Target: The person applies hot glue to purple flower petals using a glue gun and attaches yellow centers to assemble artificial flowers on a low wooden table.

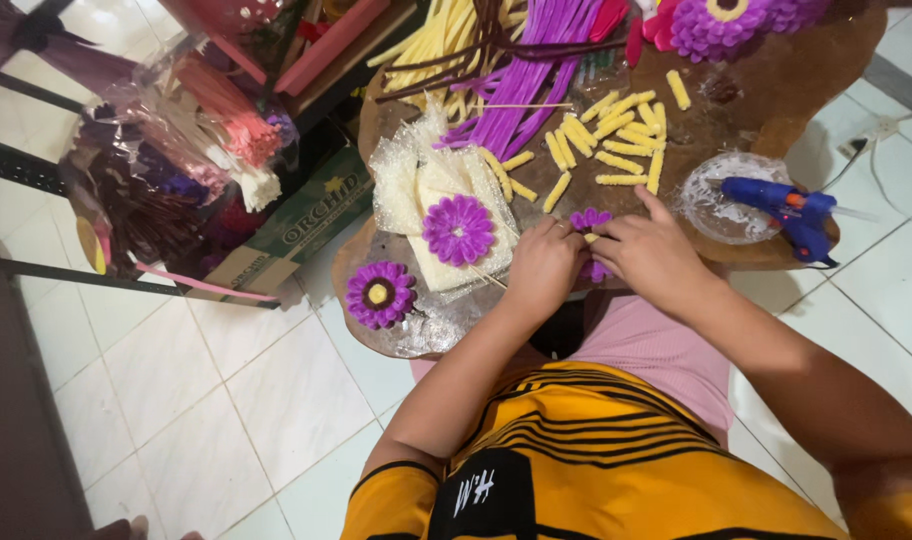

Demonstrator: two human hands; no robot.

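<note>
Your striped orange shirt and pink lap fill the bottom of the view, and just past them both hands meet at the near edge of the wooden surface [766,100]. Your left hand [544,268] and right hand [648,255] have their fingers pinched in around a small purple flower [588,220] of fuzzy stems; it sits low between the two hands, half hidden, so each petal stays braced from either side.

Short yellow stem pieces [616,140] lie scattered just beyond your fingers, close for picking. Long purple stems [536,90] and long yellow stems [431,45] lie bundled further back.

A clear plastic dish [701,205] at your right keeps the blue glue gun [781,210] resting across it, off the wood. At your left a crinkled clear bag [406,190] of pale pads carries a finished purple flower [459,230]; a yellow-centred flower [380,294] lies near the surface's edge. A cardboard box [296,230] on the floor holds wrapped stems.
</note>
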